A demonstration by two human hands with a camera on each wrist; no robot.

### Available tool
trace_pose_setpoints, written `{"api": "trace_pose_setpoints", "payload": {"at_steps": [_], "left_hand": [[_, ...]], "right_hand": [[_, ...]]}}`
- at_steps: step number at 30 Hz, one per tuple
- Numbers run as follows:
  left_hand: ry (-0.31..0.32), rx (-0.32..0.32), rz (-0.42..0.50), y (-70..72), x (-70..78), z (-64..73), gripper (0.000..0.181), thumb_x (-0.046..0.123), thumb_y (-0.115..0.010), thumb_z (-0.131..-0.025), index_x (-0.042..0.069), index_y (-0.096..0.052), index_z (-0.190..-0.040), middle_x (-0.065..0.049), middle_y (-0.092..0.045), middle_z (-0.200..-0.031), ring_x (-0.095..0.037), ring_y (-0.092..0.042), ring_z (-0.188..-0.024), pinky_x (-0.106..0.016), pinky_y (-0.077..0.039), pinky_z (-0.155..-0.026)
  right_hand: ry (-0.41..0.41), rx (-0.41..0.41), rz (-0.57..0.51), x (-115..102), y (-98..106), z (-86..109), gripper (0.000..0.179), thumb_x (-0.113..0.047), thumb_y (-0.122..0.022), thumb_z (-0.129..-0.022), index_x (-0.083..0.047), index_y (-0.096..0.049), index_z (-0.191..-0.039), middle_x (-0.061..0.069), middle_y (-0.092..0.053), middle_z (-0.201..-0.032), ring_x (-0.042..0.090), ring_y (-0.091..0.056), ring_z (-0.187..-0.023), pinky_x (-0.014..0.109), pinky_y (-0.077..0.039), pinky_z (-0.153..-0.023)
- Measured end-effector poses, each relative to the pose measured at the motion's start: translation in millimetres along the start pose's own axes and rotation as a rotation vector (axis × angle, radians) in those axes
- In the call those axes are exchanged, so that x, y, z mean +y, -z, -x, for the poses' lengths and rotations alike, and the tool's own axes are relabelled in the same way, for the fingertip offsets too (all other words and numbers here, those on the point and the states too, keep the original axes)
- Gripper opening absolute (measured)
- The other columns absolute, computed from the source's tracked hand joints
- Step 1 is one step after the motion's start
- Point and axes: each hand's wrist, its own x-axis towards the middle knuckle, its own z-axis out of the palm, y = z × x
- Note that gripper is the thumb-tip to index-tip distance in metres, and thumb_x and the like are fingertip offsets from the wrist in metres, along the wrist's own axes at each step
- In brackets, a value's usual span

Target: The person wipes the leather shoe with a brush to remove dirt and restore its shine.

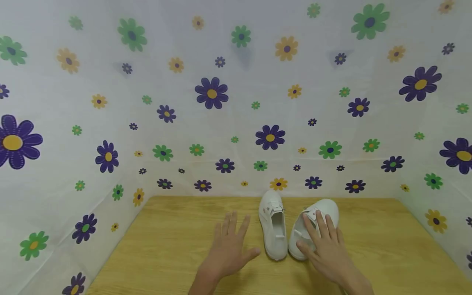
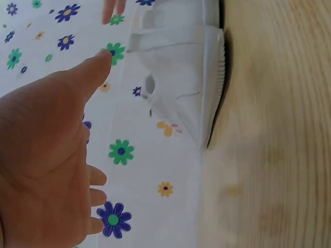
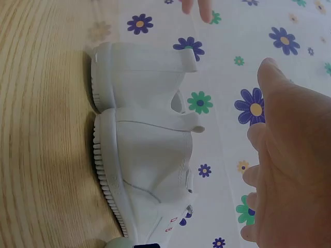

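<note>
Two white canvas shoes stand on the wooden table with their toes pointing away from me. The left shoe (image 1: 274, 249) is nearly straight, while the right shoe (image 1: 329, 208) angles out to the right, their heels close together. My left hand (image 1: 229, 250) is held left of the pair, fingers spread and holding nothing. Over the right shoe my right hand (image 1: 328, 250) is spread too, hiding part of its side in the head view. In the right wrist view the right shoe's side (image 3: 150, 150) is beside my palm, with a gap between them.
A wood-grain tabletop (image 1: 162, 241) lies under the shoes. White cloth (image 1: 236, 119) printed with purple, green and orange flowers rises behind the table and along both its sides.
</note>
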Motion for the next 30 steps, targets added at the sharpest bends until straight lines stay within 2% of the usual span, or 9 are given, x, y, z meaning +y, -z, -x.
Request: {"api": "trace_pose_setpoints", "payload": {"at_steps": [7, 9, 14, 17, 24, 30], "left_hand": [[-0.030, -0.066, 0.024, -10.5, 13.4, -16.7, 0.103, 0.067, -0.059, -0.089, 0.015, -0.006, -0.160, -0.024, -0.007, -0.163, -0.042, -0.009, -0.150, -0.061, -0.015, -0.116], [-0.036, -0.086, 0.083, -13.2, 17.1, -21.8, 0.110, 0.065, -0.063, -0.087, 0.009, -0.003, -0.160, -0.026, -0.007, -0.163, -0.042, -0.010, -0.150, -0.058, -0.018, -0.117], [-0.027, -0.128, 0.308, -23.5, 25.0, -34.4, 0.124, 0.057, -0.075, -0.081, -0.003, 0.003, -0.156, -0.030, -0.004, -0.161, -0.042, -0.011, -0.149, -0.053, -0.019, -0.118], [0.000, -0.138, 0.382, -31.3, 29.3, -41.9, 0.128, 0.053, -0.079, -0.079, -0.005, 0.006, -0.155, -0.030, -0.003, -0.161, -0.043, -0.011, -0.149, -0.053, -0.019, -0.118], [0.089, -0.139, 0.464, -45.2, 38.6, -53.6, 0.134, 0.045, -0.085, -0.075, -0.004, 0.012, -0.154, -0.033, 0.003, -0.160, -0.047, -0.010, -0.147, -0.055, -0.021, -0.116], [0.107, -0.123, 0.566, -51.7, 46.5, -58.5, 0.137, 0.034, -0.088, -0.075, -0.001, 0.019, -0.153, -0.034, 0.008, -0.159, -0.048, -0.013, -0.146, -0.055, -0.022, -0.115]], "right_hand": [[-0.005, 0.011, 0.004, 3, 2, 2.9, 0.071, -0.051, -0.048, -0.101, -0.012, -0.028, -0.157, 0.028, -0.006, -0.162, 0.052, 0.000, -0.147, 0.074, -0.002, -0.109], [-0.003, 0.017, 0.001, 4, 2, 3.5, 0.071, -0.052, -0.048, -0.101, -0.012, -0.028, -0.157, 0.028, -0.006, -0.162, 0.051, 0.000, -0.147, 0.074, -0.002, -0.109], [0.009, 0.032, 0.005, 6, 3, 5.1, 0.072, -0.052, -0.048, -0.101, -0.012, -0.029, -0.157, 0.028, -0.007, -0.162, 0.051, -0.001, -0.147, 0.074, -0.003, -0.109], [0.016, 0.042, 0.003, 6, 5, 5.3, 0.071, -0.052, -0.048, -0.101, -0.011, -0.029, -0.157, 0.028, -0.008, -0.162, 0.051, -0.001, -0.147, 0.074, -0.003, -0.109], [0.026, 0.063, -0.003, 5, 9, 6.5, 0.071, -0.051, -0.048, -0.101, -0.010, -0.031, -0.156, 0.029, -0.011, -0.161, 0.052, -0.002, -0.146, 0.074, -0.004, -0.108], [0.020, 0.053, -0.009, 8, 10, 6.8, 0.071, -0.052, -0.047, -0.101, -0.010, -0.030, -0.156, 0.028, -0.009, -0.161, 0.052, -0.001, -0.147, 0.074, -0.003, -0.108]]}}
